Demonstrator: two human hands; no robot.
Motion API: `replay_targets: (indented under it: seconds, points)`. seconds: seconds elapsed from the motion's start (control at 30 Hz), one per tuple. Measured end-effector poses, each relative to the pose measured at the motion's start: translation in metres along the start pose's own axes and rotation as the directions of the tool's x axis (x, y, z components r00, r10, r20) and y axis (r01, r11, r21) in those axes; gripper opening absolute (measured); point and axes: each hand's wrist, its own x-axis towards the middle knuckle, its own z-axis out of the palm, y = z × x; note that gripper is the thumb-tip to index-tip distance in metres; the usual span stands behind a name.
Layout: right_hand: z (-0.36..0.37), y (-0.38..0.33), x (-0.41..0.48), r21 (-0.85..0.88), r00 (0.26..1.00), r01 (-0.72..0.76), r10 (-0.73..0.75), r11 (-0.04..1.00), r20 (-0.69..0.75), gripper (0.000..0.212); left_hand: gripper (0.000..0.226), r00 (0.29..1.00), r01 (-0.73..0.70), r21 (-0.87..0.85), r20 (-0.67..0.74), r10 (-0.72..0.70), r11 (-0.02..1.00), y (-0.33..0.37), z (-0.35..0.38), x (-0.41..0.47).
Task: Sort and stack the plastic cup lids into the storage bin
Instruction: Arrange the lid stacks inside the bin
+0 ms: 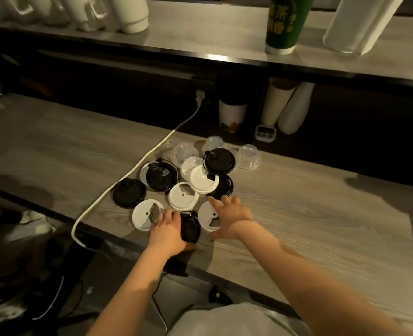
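A scatter of black, white and clear cup lids is spread over the wooden worktop (297, 214), beside a white cable (152, 151). The left grip (169, 230) is laid at the near edge of the scatter. A tilted black lid (190, 229) is held against its thumb side, with the thumb curled at the lid's near edge. Its fingertips are touching a white lid (143, 214) just to the left.

The right grip (233, 214) is held with fingers spread and straight, clamped on nothing. A second white lid (206, 215) is partly covered by it on its left side, and its fingertips are placed at the near rim of a flat black lid (222, 187). Clear dome lids (249, 156) are grouped at the far side, well apart from both grips.
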Motion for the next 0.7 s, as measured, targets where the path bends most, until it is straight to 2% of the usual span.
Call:
replay_targets:
  seconds: [0.13,0.33,0.43,0.53,0.7]
  points:
    - [0.0,-0.005,0.005,-0.059,0.999,-0.042,0.04,0.997,-0.03,0.102,0.098,1.0,-0.017,-0.017,-0.021,0.017,1.0,-0.002,0.002,0.001]
    - [0.0,0.005,0.002,-0.043,0.999,0.001,-0.003,0.999,-0.039,0.098,0.093,0.999,-0.027,-0.017,-0.037,0.026,0.999,-0.001,-0.001,-0.002]
    - [-0.001,0.02,-0.007,0.141,0.995,-0.002,0.017,0.99,-0.101,0.101,0.093,0.999,-0.033,-0.024,-0.037,0.032,0.999,0.001,-0.006,-0.005]
    - [-0.008,0.037,-0.022,0.357,0.971,0.015,0.071,0.934,-0.227,0.1,0.097,0.996,-0.041,-0.026,-0.075,0.039,0.999,0.013,-0.018,-0.01]
    - [-0.02,0.07,-0.055,0.535,0.894,0.089,0.17,0.84,-0.416,0.099,0.094,0.976,-0.129,-0.039,-0.18,0.12,0.991,0.058,-0.048,-0.018]
